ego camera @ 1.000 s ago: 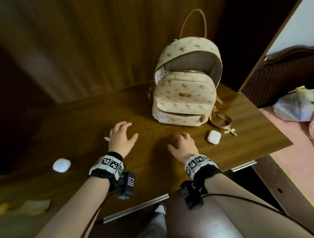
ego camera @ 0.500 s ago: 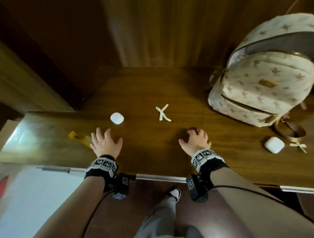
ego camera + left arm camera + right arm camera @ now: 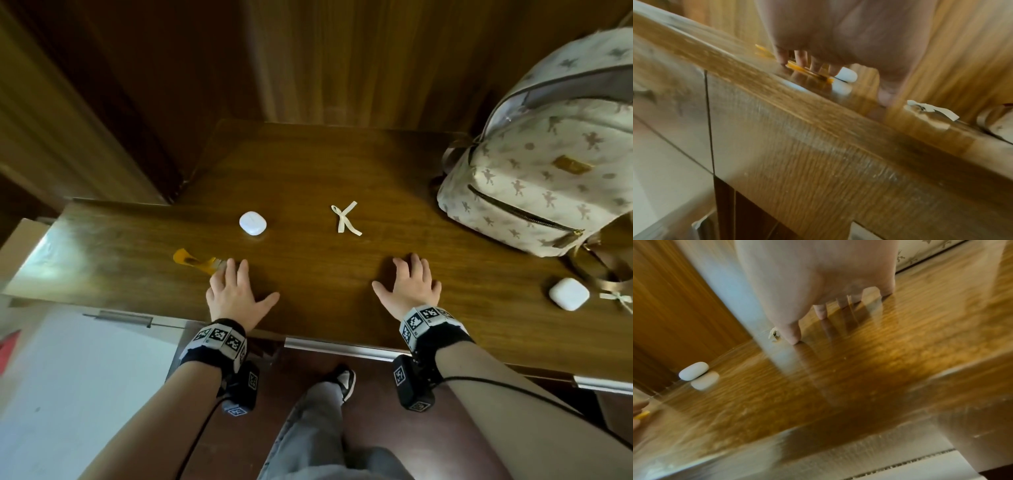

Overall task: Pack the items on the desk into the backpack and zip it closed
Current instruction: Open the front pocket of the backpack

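Observation:
A cream backpack (image 3: 534, 164) with a star print stands at the desk's right, its main compartment gaping. On the wooden desk (image 3: 308, 164) lie a white earbud case (image 3: 252, 222), a cream ribbon bow (image 3: 345, 219), a second white case (image 3: 569, 293) with a small bow (image 3: 616, 298) beside it, and a flat yellow item (image 3: 191, 260). My left hand (image 3: 236, 291) lies spread on the desk, fingertips (image 3: 803, 61) touching the yellow item's (image 3: 807, 71) near end. My right hand (image 3: 409, 287) rests spread on bare wood, holding nothing; its fingers (image 3: 821, 311) touch the surface.
A wooden panelled wall (image 3: 342, 61) rises behind the desk. The desk's front edge carries a metal strip (image 3: 342, 347). Below it are my leg and shoe (image 3: 342, 377). Pale floor (image 3: 68, 377) shows at the lower left. A backpack strap (image 3: 596, 267) lies by the right case.
My view swung left from the backpack to the desk's left part. The left hand has slid onto the end of the yellow item. The right hand stays flat on the desk.

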The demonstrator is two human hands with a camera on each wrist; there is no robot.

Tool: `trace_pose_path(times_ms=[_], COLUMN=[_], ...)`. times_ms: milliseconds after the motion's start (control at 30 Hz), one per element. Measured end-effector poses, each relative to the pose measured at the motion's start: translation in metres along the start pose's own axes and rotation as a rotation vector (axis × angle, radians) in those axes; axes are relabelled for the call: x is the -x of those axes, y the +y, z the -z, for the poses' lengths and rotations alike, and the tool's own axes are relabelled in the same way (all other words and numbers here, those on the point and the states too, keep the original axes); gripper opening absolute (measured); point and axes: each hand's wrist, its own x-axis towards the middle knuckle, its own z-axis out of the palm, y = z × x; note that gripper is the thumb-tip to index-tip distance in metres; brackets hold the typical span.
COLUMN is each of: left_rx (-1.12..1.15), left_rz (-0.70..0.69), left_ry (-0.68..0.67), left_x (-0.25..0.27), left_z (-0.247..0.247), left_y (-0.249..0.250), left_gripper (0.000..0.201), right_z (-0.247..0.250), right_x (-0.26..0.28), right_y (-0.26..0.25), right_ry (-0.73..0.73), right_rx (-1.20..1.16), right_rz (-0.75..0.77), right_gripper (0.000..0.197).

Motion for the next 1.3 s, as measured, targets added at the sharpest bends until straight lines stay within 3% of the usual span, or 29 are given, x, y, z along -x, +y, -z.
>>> trace_pose_path(times_ms=[333, 467, 633, 1133, 1300], left_rx=[-0.080, -0.017, -0.103, -0.175, -0.035], left_rz=[-0.434, -0.607, -0.818, -0.997, -0.977], left_ry=[-0.133, -0.156, -0.268, -0.483, -0.465], left_x=[0.005, 0.013, 0.026, 0.036, 0.039], left_z=[0.005, 0.003, 0.002, 0.005, 0.010], left_y=[0.019, 0.037, 0.074, 0.129, 0.147], left_gripper=[0.091, 0.080, 0.077, 0.042, 0.040], right_z=[0.000, 0.002, 0.001, 0.005, 0.015], right_x=[0.002, 0.006, 0.013, 0.033, 0.032], right_y=[0.011, 0.016, 0.023, 0.049, 0.055], right_ry=[-0.034, -0.038, -0.034, -0.055, -0.095], right_rx=[-0.038, -0.077, -0.116, -0.231, -0.298], right_rz=[0.051, 0.080, 0.116, 0.217, 0.199], right_gripper=[0.067, 0.065, 0.063, 0.051, 0.041])
